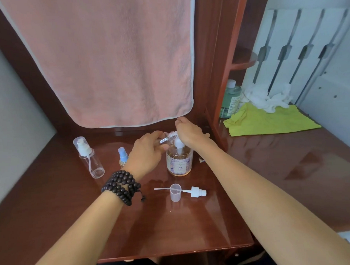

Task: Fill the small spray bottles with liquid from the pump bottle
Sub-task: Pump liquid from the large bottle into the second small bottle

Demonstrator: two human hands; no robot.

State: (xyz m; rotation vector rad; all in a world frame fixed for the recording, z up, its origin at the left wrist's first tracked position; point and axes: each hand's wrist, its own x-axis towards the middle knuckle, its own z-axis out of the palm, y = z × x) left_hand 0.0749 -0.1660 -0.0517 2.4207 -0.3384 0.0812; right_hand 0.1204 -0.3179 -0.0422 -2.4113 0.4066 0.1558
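One head-worn camera looks forward and down, close over the desk (173, 231).

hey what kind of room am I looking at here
Probably a home washroom or dressing corner: a pink towel hangs over a reddish wooden counter, and a green toiletry bottle stands on the side shelf by a yellow-green cloth.

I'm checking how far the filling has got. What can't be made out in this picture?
- Small bottle, head view: body hidden inside the left hand; liquid level unseen.
- Pump top: right hand covers the head.
- Pump bottle label: print too small.
- Blue-capped bottle: lower part behind the left wrist.
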